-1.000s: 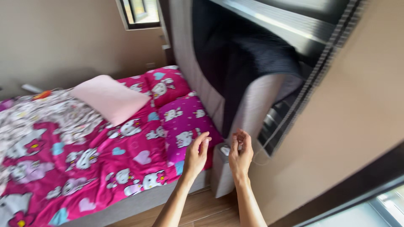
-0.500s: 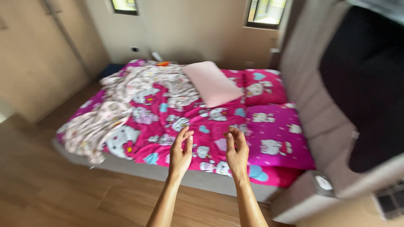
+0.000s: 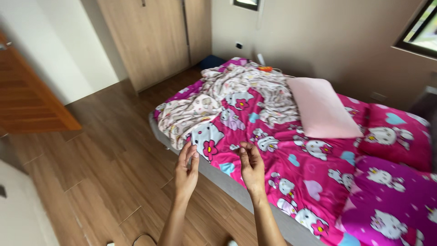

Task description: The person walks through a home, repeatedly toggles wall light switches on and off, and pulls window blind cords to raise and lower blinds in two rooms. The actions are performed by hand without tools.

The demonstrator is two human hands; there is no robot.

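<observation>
Bed (image 3: 236, 189): fills the right side of the room, its grey base edge running just past both hands.
Pink cartoon-cat cover (image 3: 314, 168): spread flat over the mattress.
Pale crumpled blanket (image 3: 218, 98): bunched at the far corner, on top of the cover.
Pink pillow (image 3: 321, 109): lies beside the blanket.
Left hand (image 3: 185, 171): raised over the wooden floor (image 3: 91, 168), fingers loosely together, holding nothing.
Right hand (image 3: 251, 169): raised above the bed's edge, fingers curled, empty.

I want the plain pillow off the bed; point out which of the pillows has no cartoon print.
The pale pink pillow, lying on the bedspread. The two magenta pillows at the head end carry cartoon cats.
</observation>
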